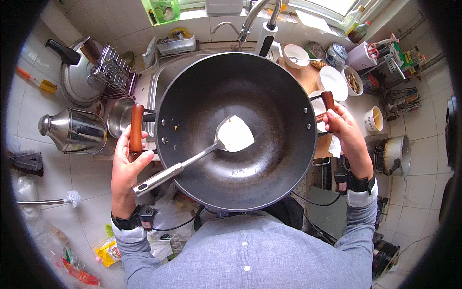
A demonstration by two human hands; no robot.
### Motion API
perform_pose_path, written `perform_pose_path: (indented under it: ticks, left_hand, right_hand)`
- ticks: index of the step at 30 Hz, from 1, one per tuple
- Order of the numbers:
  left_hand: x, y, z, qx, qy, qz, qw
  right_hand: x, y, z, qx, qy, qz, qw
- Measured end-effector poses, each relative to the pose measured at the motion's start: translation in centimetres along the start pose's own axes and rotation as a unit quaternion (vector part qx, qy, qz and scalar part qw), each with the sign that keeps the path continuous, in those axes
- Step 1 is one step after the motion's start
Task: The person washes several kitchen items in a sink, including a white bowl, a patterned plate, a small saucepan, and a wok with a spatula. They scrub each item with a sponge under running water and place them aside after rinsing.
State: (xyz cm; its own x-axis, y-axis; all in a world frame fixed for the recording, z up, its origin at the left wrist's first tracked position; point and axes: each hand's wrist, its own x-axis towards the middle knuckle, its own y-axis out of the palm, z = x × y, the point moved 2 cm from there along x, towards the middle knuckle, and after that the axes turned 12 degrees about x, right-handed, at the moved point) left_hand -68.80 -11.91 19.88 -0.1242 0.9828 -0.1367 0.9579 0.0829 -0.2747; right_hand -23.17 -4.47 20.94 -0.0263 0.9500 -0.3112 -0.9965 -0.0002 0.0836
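Note:
A large black wok (238, 90) fills the middle of the view, in front of my body and over the sink's near part. My left hand (126, 162) holds its left wooden handle (136, 128), the thumb lying at the lower end. On the other side, my right hand (341, 124) grips the right wooden handle (327, 100). A metal wok spatula (234, 133) lies inside the wok, its blade near the centre and its handle over the lower left rim, close to my left wrist. A few small food bits stick to the wok's inner left wall.
Behind the wok are a steel sink (160, 77) and a faucet (267, 36). At right on the counter stand a white bowl (296, 56), a white plate (332, 83) and a paper cup (373, 118). A steel pot (121, 115), a metal canister (77, 130) and a wire rack (112, 68) stand at left.

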Motion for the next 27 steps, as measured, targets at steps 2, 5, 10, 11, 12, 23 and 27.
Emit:
perform_pose_path:
  ticks: [2, 5, 10, 11, 12, 23, 27]
  left_hand:
    - [-0.2, 0.1, -0.4, 0.002, 0.000, -0.001, 1.000]
    - [-0.5, 0.3, -0.9, 0.001, 0.006, 0.001, 1.000]
    - [-1.0, 0.5, -2.2, 0.010, 0.006, -0.016, 1.000]
    - [-1.2, 0.6, -2.5, 0.013, 0.013, -0.016, 1.000]
    - [-1.4, 0.7, -2.8, 0.015, 0.018, -0.021, 1.000]
    - [-2.6, 0.8, -4.8, 0.053, 0.079, -0.050, 0.994]
    - [-2.6, 0.7, -5.2, 0.051, 0.080, -0.058, 0.994]
  right_hand:
    - [0.1, -0.1, -0.1, 0.015, 0.000, 0.001, 1.000]
    - [0.3, -0.4, -0.4, 0.026, 0.011, 0.001, 1.000]
    - [0.4, -0.8, -1.2, 0.047, 0.009, -0.001, 0.999]
    - [0.5, -0.8, -1.5, 0.057, 0.005, -0.006, 0.998]
    - [0.4, -0.8, -1.8, 0.056, -0.001, -0.016, 0.998]
    - [0.2, 0.0, -3.4, 0.108, -0.069, -0.071, 0.989]
    - [0.0, 0.3, -3.3, 0.113, -0.078, -0.068, 0.988]
